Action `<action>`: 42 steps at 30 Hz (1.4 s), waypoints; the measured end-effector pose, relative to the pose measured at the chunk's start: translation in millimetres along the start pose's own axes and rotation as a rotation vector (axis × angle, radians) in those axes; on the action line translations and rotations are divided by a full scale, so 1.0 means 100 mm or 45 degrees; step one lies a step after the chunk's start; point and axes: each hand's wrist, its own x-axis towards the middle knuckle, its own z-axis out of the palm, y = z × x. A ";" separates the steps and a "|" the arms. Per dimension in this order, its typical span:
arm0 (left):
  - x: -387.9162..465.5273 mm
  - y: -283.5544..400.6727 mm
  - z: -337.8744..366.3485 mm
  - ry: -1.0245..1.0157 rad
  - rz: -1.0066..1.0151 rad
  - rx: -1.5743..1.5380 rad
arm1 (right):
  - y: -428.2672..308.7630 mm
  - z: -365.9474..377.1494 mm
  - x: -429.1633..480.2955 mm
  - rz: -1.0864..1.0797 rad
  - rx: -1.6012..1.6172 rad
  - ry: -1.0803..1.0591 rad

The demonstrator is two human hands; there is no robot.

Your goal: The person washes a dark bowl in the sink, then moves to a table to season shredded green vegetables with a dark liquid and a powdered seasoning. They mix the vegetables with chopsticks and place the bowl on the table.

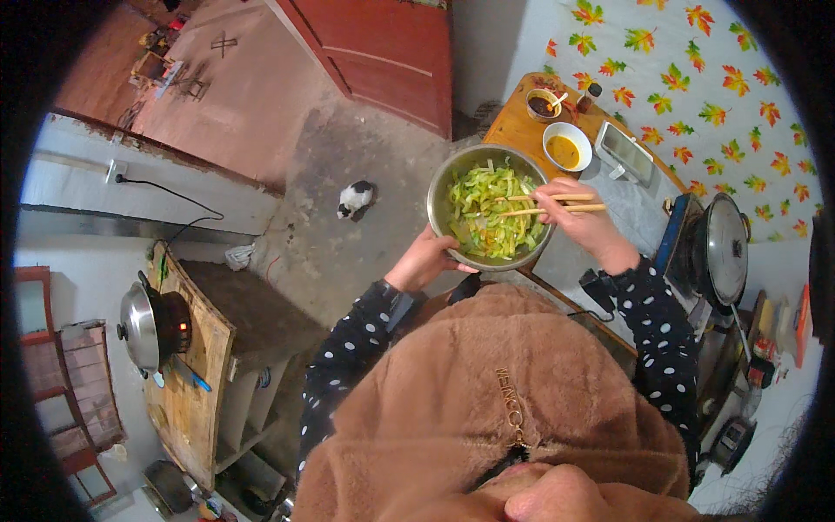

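Note:
My left hand (427, 258) grips the near left rim of a stainless steel bowl (438, 196), with the thumb over the edge and the fingers beneath. Chopped pale-green vegetable pieces (492, 225) fill much of the bowl. In my right hand (577, 218) is a pair of wooden chopsticks (574, 209), their tips down among the vegetables. Just beyond the right side of the bowl, a white bowl of yellow-orange liquid (562, 151) stands on a wooden table (512, 124). Behind it is a small bowl of dark sauce (543, 104) with a white spoon.
A jar with a dark lid (589, 96) and a device with a screen (624, 153) stand on the table. A lidded wok (723, 248) is at the right. At the left, a lidded steel pot (140, 323) sits on a wooden cabinet (196, 404). A black-and-white animal (355, 198) is on the floor.

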 end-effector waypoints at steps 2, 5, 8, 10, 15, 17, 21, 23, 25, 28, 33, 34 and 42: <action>0.01 -0.03 0.02 0.072 0.003 0.033 | -0.09 -0.23 -0.13 0.057 0.120 0.055; 0.03 -0.06 0.07 0.093 0.025 0.015 | -0.11 -0.43 -0.23 0.027 -0.041 0.152; 0.06 -0.09 0.13 0.102 0.014 0.042 | 0.05 -0.37 -0.17 0.100 -0.194 0.213; 0.07 -0.12 0.17 0.102 -0.005 0.064 | 0.16 -0.28 -0.10 -0.065 -0.074 0.148; 0.07 -0.16 0.23 0.081 -0.018 0.029 | 0.15 -0.19 -0.03 -0.148 0.142 0.017; 0.08 -0.16 0.23 0.083 -0.030 0.050 | 0.12 -0.11 0.01 -0.053 0.142 -0.011; 0.11 -0.10 0.19 -0.002 -0.017 0.089 | 0.16 0.05 0.12 0.027 0.192 -0.049; 0.12 -0.08 0.15 0.053 -0.029 0.067 | 0.19 0.01 0.14 0.247 0.109 0.019; 0.12 -0.08 0.10 0.063 -0.019 0.031 | 0.16 -0.12 0.11 0.093 0.083 0.071; 0.11 -0.06 0.02 0.093 -0.034 0.011 | 0.02 -0.39 -0.03 0.114 0.223 0.062; 0.11 -0.01 -0.05 0.093 0.001 -0.019 | -0.03 -0.26 -0.07 0.248 -0.034 0.206; 0.12 0.00 -0.05 0.109 -0.036 0.001 | -0.01 -0.17 -0.04 0.379 -0.010 0.176; 0.02 0.13 -0.01 0.066 -0.060 0.015 | -0.38 -0.10 -0.04 0.024 -0.033 0.062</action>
